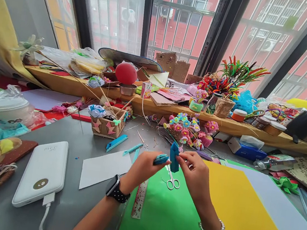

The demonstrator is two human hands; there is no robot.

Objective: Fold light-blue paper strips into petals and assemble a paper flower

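Note:
My left hand (146, 167) is closed around a small bundle of folded teal paper (161, 159). With thumb and fingertips, my right hand (193, 170) pinches a folded blue paper strip (175, 158) that stands upright close to the left fingers. Just below both hands, a pair of silver scissors (173, 183) lies on a green sheet (166, 223); its blades are partly hidden. A patterned ruler (138, 200) rests under my left wrist. Left of my hands are a white sheet (102, 170) and folded blue paper pieces (116, 143).
A white power bank (42, 175) with a cable lies at the left, behind it a lidded cup (5, 109). A woven basket (106, 126) and crocheted flowers (184, 127) stand at the back. Yellow paper (248, 212) and a tissue pack (247, 148) are at the right.

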